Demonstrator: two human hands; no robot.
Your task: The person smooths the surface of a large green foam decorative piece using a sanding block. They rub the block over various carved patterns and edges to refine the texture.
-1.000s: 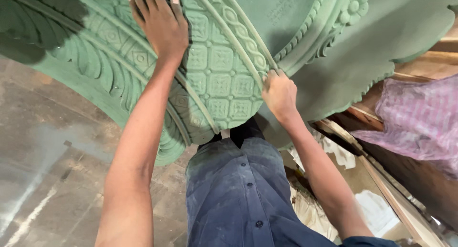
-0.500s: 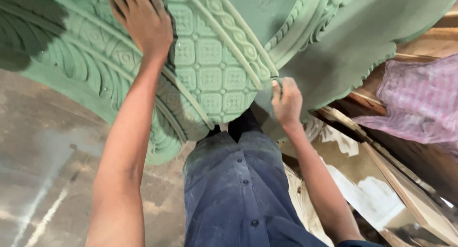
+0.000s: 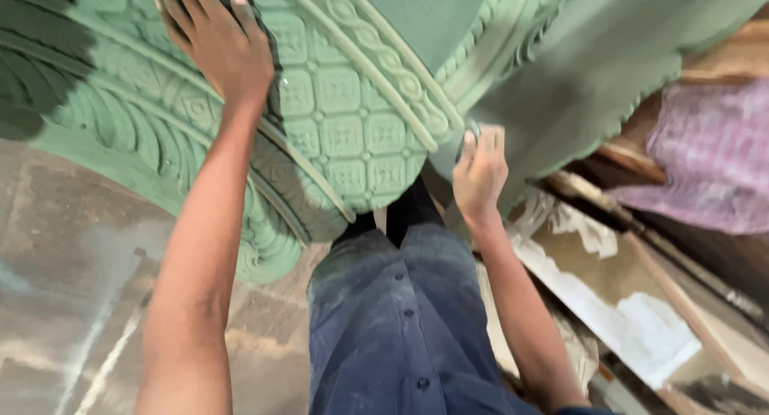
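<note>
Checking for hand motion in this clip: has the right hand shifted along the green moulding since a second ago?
Yes. The right hand has slid away from the square-patterned band, rightward onto the smoother green surface beside it.

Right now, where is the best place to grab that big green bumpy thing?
Probably its lower edge, from underneath, with hands spread wide apart. The green carved panel is broad and curved, and the left hand presses flat on its patterned face while the right hand grips the rim.
</note>
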